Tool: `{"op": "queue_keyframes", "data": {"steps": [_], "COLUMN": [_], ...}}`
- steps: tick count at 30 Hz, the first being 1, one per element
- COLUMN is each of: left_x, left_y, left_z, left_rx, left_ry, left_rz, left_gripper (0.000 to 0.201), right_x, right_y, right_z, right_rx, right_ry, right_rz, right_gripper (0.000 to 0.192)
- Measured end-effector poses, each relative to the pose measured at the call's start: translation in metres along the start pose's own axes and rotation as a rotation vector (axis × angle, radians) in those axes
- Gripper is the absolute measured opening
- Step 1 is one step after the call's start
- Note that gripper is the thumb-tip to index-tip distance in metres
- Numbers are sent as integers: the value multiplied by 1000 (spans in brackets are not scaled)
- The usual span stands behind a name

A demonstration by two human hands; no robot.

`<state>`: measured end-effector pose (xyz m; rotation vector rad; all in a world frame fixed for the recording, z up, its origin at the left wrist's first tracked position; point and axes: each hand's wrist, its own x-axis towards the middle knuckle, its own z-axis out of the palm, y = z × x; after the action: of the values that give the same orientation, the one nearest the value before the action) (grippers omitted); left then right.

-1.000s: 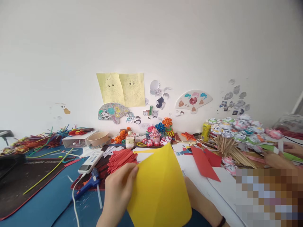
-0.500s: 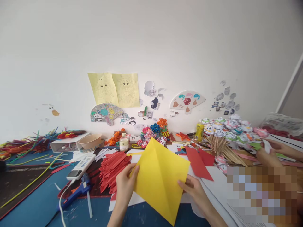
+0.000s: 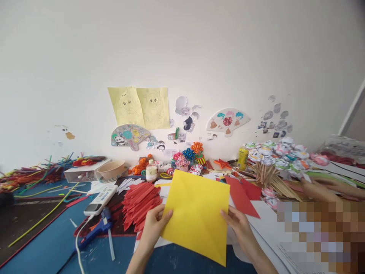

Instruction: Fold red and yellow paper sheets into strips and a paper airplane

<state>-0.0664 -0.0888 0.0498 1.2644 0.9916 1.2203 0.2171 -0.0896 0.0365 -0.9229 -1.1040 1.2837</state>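
Observation:
A square sheet of yellow paper (image 3: 197, 215) is held up over the table's front, with faint creases across it. My left hand (image 3: 155, 224) pinches its left edge, thumb on the near face and fingers behind. On the opposite edge my right hand (image 3: 237, 224) grips in the same way. Just left of the sheet lies a pile of folded red paper strips (image 3: 141, 205). Red paper sheets (image 3: 242, 198) lie to its right, and white paper (image 3: 265, 224) is under my right forearm.
A blue glue gun (image 3: 98, 228) and a white power strip (image 3: 101, 199) with a cable lie at left. Behind stand a bowl (image 3: 111, 170), a glue bottle (image 3: 151, 171) and craft flowers (image 3: 181, 160). At right, another person's hands (image 3: 322, 186) work near paper-ball flowers (image 3: 279, 152).
The yellow paper has turned from a diamond tilt to nearly square-on, still between both my hands. The other person's hands have shifted, and the view has moved slightly.

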Motion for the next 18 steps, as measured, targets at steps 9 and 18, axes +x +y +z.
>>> {"op": "queue_keyframes", "data": {"steps": [9, 18], "left_x": [-4, -9], "left_y": [5, 5], "left_z": [11, 5], "left_rx": [-37, -40], "left_ry": [112, 10], "left_rz": [24, -31], "left_gripper": [49, 48], "right_x": [-4, 0], "right_y": [3, 12], "right_z": [8, 9], "right_rx": [15, -48], "right_ry": [-131, -144], "right_rz": [134, 80], "right_gripper": [45, 37]}}
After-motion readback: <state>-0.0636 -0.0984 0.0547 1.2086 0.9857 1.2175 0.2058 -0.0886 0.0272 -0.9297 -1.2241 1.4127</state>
